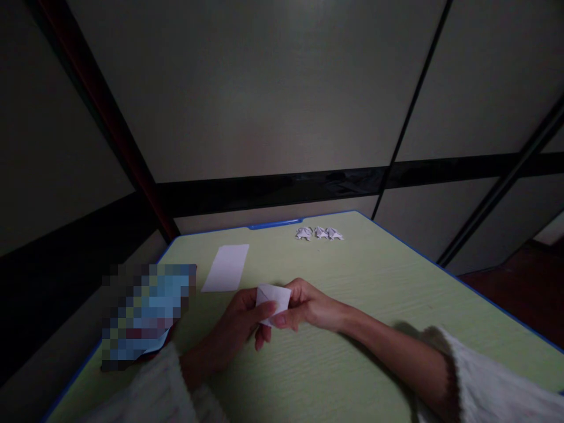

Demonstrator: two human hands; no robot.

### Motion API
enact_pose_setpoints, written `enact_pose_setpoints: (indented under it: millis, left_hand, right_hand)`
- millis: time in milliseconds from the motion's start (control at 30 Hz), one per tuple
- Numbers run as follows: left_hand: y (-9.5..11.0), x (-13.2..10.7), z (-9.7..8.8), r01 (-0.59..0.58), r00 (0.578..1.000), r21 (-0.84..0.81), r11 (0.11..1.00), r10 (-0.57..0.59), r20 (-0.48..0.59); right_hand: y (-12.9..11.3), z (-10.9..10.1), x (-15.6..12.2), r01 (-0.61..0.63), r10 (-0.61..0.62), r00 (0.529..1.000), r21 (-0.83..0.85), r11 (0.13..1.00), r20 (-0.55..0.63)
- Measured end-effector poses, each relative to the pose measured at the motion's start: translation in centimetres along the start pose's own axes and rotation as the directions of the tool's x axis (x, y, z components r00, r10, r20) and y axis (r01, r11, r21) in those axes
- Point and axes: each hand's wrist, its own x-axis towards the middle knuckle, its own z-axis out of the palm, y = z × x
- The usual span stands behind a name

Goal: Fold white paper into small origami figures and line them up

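Note:
A small folded piece of white paper (274, 295) is held up between both hands, above the near middle of the table. My left hand (247, 314) grips its left side, with the thumb lying across the front face. From the right, my right hand (306, 304) pinches the lower right edge between thumb and fingers. Crease lines show on the paper's face; its back is hidden. Beyond the hands, at the table's far side, sit three small folded white paper figures (321, 233) in a row. A flat white sheet (226, 268) lies to the left of them.
The pale green table (374, 276) has a blue rim and a blue handle (275, 224) at its far edge. A pixelated blue item (154, 311) lies along the left side. Behind the table stand large grey panels (264, 88) with a black band.

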Motion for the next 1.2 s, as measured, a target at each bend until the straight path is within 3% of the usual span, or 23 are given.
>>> enact_pose_setpoints:
  millis: [200, 300, 400, 533, 600, 700, 800, 900, 967, 1067, 1200]
  left_hand:
    - [0.3, 0.1, 0.3, -0.086, 0.987, 0.063, 0.994, 0.094, -0.127]
    - [0.5, -0.1, 0.4, -0.086, 0.986, 0.079, 0.993, 0.096, -0.137]
    - [0.4, -0.3, 0.4, -0.061, 0.994, 0.074, 0.995, 0.067, -0.085]
    - [0.0, -0.4, 0.1, -0.050, 0.997, 0.005, 0.999, 0.050, 0.055]
    - [0.0, -0.3, 0.0, -0.046, 0.996, -0.012, 0.999, 0.047, 0.076]
    - [0.0, -0.2, 0.0, -0.083, 0.996, 0.019, 0.996, 0.083, -0.043]
    - [0.2, 0.2, 0.1, -0.113, 0.979, 0.071, 0.991, 0.123, -0.165]
    - [0.3, 0.6, 0.0, -0.065, 0.992, 0.021, 0.998, 0.067, -0.106]
    - [0.4, 0.7, -0.2, -0.053, 0.998, -0.096, 0.994, 0.049, -0.041]
    - [0.6, 0.7, -0.5, 0.023, 1.000, -0.332, 0.943, -0.019, 0.015]
    - [0.6, 0.8, -0.6, 0.052, 0.997, -0.516, 0.855, -0.076, -0.027]
  right_hand:
    - [0.7, -0.1, 0.2, 0.026, -0.019, 0.997, 0.091, 0.995, -0.073]
    - [0.9, -0.1, 0.2, 0.054, -0.039, 0.993, 0.135, 0.989, -0.109]
    - [0.7, 0.0, 0.1, 0.032, -0.016, 0.993, 0.140, 0.990, -0.116]
    - [0.5, 0.1, -0.1, -0.009, 0.013, 1.000, 0.148, 0.989, -0.028]
    - [0.5, 0.0, -0.1, -0.004, 0.007, 1.000, 0.162, 0.987, -0.016]
    - [0.8, 0.0, 0.1, 0.048, -0.022, 0.989, 0.181, 0.982, -0.144]
    - [1.0, -0.2, 0.5, 0.107, -0.034, 0.939, 0.195, 0.975, -0.343]
    - [1.1, -0.5, 0.8, 0.160, -0.057, 0.886, 0.188, 0.969, -0.461]
    - [1.0, -0.7, 0.8, 0.227, -0.147, 0.827, 0.084, 0.970, -0.543]
    - [0.7, -0.9, 0.5, 0.288, -0.384, 0.713, -0.255, 0.923, -0.586]
    - [0.6, -0.5, 0.0, 0.314, -0.583, 0.716, -0.569, 0.760, -0.384]
